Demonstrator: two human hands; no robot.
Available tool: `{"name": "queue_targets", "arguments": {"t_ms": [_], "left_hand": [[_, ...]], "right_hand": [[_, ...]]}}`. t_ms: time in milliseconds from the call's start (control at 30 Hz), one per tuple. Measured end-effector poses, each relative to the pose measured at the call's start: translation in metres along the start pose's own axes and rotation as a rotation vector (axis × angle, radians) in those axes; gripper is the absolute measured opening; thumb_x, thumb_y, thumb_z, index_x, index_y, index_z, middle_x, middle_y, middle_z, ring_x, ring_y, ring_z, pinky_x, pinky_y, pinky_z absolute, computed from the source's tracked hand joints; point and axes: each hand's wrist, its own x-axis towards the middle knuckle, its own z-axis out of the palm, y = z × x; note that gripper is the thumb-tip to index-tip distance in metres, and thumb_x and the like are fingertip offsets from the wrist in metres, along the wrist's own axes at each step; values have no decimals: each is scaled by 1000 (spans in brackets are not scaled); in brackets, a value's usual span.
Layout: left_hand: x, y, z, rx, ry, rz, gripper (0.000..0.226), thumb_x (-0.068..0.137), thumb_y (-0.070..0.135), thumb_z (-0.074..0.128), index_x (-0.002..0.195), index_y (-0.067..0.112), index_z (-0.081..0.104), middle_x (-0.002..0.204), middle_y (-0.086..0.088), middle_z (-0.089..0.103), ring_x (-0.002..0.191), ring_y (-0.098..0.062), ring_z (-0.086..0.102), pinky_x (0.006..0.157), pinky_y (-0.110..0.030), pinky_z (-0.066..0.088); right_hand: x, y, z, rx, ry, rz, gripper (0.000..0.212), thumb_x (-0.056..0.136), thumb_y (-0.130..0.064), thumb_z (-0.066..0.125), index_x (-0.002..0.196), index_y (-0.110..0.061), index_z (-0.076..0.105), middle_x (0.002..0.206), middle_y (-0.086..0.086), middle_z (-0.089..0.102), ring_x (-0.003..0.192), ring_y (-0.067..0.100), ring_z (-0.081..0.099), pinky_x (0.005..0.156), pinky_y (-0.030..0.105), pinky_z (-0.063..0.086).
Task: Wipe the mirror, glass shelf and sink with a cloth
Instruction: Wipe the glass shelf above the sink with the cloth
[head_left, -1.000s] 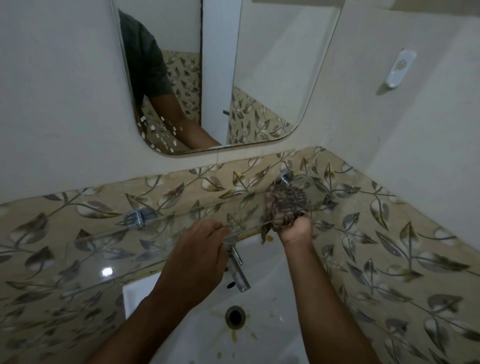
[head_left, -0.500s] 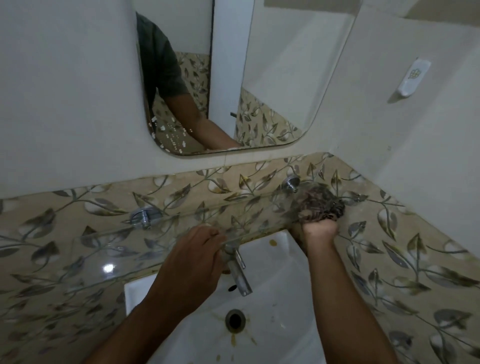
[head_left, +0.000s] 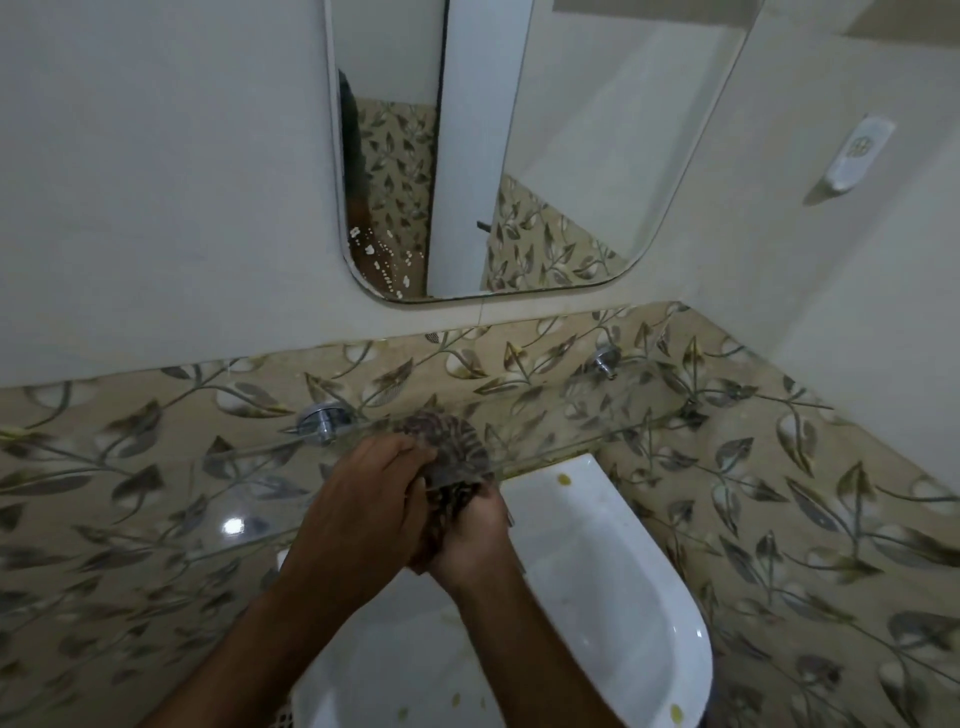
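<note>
Behind both hands (head_left: 415, 514), cloth (head_left: 447, 457) half-hidden

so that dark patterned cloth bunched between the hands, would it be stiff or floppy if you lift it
Probably floppy: the dark patterned cloth crumples into folds between the left hand and right hand. Likely light too, since the fingers bunch it easily. Whether it is wet, and so heavier or drippy, I cannot tell.

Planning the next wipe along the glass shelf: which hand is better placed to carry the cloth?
Probably the left hand. Both hands grip the cloth, but the left's fingers hold its upper part at the glass shelf edge, while the right hand grips the bunched lower end above the sink.
</note>
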Motion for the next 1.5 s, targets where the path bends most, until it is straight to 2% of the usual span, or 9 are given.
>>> {"name": "queue_targets", "arguments": {"t_ms": [67,200,333,600,700,800,933,1267,1500], "left_hand": [[-7,-6,-8,3,1,-14,39,95,28,40,116,13,70,109,-2,66,100,-19,59,88,-35,51],[-30,-35,-34,27,22,-89,43,94,29,37,115,13,71,110,-2,68,101,-21,61,88,-35,50],[-55,-63,-54,26,96,-222,45,93,29,38,114,9,73,114,-6,68,107,-23,59,94,-24,40],[-82,-75,-84,26,146,-324,39,92,25,45,117,11,71,113,-5,65,108,-20,55,91,-31,43],[-90,-80,-88,15,134,-311,39,94,26,44,118,11,70,113,-5,65,108,-22,56,91,-35,46],[-94,-84,-89,5,129,-299,39,96,28,42,118,12,69,113,-3,65,107,-19,56,91,-34,46],[-99,-89,-92,32,147,-248,33,96,20,47,117,10,69,112,-4,65,106,-19,54,92,-24,37],[-99,-91,-100,37,223,-132,25,94,7,53,113,3,69,105,-9,66,99,-19,53,90,-26,39],[-102,-97,-109,-10,219,-223,28,94,15,50,114,8,69,108,-4,64,103,-18,54,91,-22,37]], "right_hand": [[-10,5,4,-68,74,-61,53,104,-35,34,125,2,65,120,23,68,99,35,71,88,41,56],[-11,-45,-10,-61,282,-320,44,95,-15,34,72,-8,71,68,12,67,63,23,65,53,24,56],[-10,-46,2,41,313,-304,75,106,-23,19,34,-18,41,36,0,35,29,13,34,41,13,28],[-6,93,46,30,82,9,57,107,-36,31,60,-13,56,52,4,46,38,17,45,54,21,23],[-21,107,55,-11,13,63,51,106,-36,34,106,-1,72,85,19,70,56,28,69,46,30,55],[-35,106,51,-208,55,116,50,106,-32,34,124,3,65,122,28,66,91,37,72,76,43,62],[-55,78,42,-784,160,154,60,102,-48,41,113,3,72,105,35,68,64,33,65,56,33,54],[-86,46,75,-1519,550,-666,45,88,-49,70,64,-11,70,51,6,64,49,24,65,46,33,54],[-17,31,61,-1951,492,-982,46,95,-47,49,127,-19,66,122,7,65,113,28,57,97,46,50]]}}
